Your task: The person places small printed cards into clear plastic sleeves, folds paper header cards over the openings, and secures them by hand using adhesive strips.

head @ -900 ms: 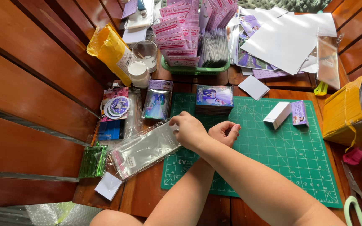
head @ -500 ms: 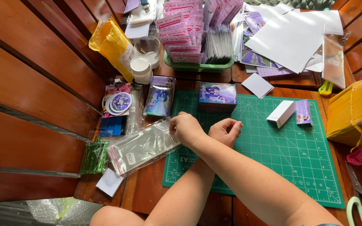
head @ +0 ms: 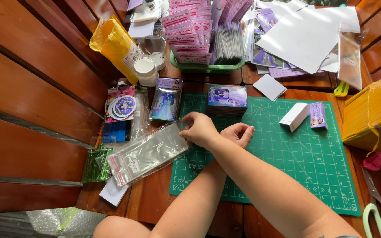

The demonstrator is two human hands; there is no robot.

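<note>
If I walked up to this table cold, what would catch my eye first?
Probably the big green cutting mat in the middle, with two crossed forearms over it: the right hand reaches across to a stack of clear plastic sleeves at the mat's left edge, and the left hand rests curled on the mat. Behind them sits a green basket packed with pink and purple cards, and a yellow padded envelope leans at far left.
</note>
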